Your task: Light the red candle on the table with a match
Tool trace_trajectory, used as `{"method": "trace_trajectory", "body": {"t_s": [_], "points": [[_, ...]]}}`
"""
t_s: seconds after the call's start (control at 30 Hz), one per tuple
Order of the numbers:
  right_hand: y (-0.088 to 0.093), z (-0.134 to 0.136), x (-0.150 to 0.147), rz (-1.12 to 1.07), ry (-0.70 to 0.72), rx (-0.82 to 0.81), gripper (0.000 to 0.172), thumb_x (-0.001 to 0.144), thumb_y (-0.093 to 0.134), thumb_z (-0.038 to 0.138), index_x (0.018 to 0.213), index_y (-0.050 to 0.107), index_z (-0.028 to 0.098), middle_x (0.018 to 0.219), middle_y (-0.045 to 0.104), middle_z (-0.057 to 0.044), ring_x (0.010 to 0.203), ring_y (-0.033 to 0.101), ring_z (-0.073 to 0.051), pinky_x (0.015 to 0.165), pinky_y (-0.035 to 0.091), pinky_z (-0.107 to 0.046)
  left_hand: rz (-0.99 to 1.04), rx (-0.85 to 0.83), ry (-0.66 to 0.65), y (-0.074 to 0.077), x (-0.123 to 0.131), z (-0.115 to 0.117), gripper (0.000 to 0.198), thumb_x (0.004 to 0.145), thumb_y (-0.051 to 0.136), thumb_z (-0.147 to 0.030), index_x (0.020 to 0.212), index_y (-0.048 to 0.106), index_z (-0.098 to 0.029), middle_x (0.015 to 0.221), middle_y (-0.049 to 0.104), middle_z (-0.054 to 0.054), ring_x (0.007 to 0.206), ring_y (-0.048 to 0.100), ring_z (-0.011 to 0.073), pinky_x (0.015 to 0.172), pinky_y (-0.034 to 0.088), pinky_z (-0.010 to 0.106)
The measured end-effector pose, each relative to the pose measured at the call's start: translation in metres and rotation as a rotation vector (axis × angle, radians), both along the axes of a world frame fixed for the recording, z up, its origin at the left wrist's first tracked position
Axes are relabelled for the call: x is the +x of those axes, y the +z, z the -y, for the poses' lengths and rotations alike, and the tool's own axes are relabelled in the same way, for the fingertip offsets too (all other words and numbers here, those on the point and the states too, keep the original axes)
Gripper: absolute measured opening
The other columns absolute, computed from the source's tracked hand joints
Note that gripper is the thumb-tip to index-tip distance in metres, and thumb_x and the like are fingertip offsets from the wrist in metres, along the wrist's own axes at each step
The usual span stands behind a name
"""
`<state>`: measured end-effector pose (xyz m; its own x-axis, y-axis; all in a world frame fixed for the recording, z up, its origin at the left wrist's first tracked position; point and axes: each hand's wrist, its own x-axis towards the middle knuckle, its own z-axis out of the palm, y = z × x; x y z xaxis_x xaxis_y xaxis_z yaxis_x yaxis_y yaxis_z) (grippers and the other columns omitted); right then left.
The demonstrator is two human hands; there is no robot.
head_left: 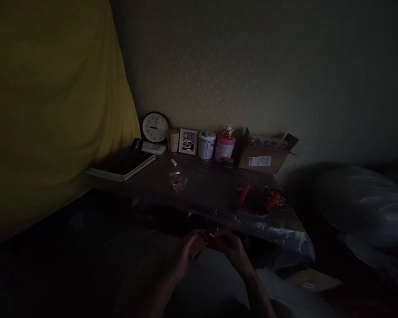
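Both my hands are in front of the table edge, working on one small box [199, 248]. Left hand [185, 251] is wrapped round it, fingers part-curled, grasping; box is tilted, striped end up toward my right. Right hand [231, 244] is at that end, fingers drawn in nearly to a pinch. Pale bit [211, 235] shows at the fingertips; too dark to tell if it's gripped or only touched.

Step in hand, my read: fine handling of the pale bit at the box end. Next move calls for left holding the box steady, right keeping a light, precise pinch. Low light is the main risk: easy to fumble the bit.

Beyond, on the plastic-covered table [205, 185]: two red cylinders [244, 194] at front right, dish of thin sticks [280, 201] just beside. Farther left, wrapped box [177, 183], then white stub [174, 162] behind it. Back row by the wall: clock [155, 127], picture [188, 142], two tins [207, 145], open carton [261, 160].
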<state>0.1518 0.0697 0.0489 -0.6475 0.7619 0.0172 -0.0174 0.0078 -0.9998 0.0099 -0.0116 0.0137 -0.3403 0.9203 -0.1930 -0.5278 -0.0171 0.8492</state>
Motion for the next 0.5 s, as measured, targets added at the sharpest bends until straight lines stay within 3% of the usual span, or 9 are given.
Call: {"method": "trace_trajectory", "body": {"t_s": [0.1, 0.3, 0.5], "points": [[0.002, 0.003, -0.002, 0.01, 0.022, -0.038, 0.032, 0.071, 0.067, 0.045, 0.087, 0.066, 0.018, 0.087, 0.067, -0.004, 0.084, 0.064, -0.021, 0.079, 0.05, -0.034, -0.001, -0.03, -0.011, 0.003, 0.0, 0.002, 0.031, 0.077, 0.05, -0.04, 0.096, 0.066, -0.02, 0.076, 0.068, 0.003, 0.065, 0.057, 0.0178, 0.05, 0.035, 0.025], [0.0, 0.003, -0.004, 0.061, -0.015, 0.001, 0.021, 0.073, 0.065, 0.04, 0.076, 0.065, 0.019, 0.066, 0.062, 0.0, 0.062, 0.058, -0.015, 0.06, 0.046, -0.025, 0.042, 0.019, 0.063, 0.003, 0.0, 0.002, 0.02, 0.076, 0.052, -0.035, 0.079, 0.066, -0.021, 0.08, 0.068, 0.002, 0.083, 0.059, 0.0194, 0.073, 0.041, 0.028], [-0.003, 0.008, -0.012, 0.075, -0.06, 0.101, 0.012, 0.071, 0.064, 0.029, 0.067, 0.058, 0.02, 0.057, 0.052, 0.003, 0.055, 0.051, -0.013, 0.053, 0.041, -0.022, 0.164, -0.13, 0.174, -0.004, 0.0, -0.005, 0.025, 0.07, 0.058, -0.046, 0.067, 0.062, -0.022, 0.064, 0.065, 0.0, 0.071, 0.06, 0.0198, 0.064, 0.041, 0.03]]}}
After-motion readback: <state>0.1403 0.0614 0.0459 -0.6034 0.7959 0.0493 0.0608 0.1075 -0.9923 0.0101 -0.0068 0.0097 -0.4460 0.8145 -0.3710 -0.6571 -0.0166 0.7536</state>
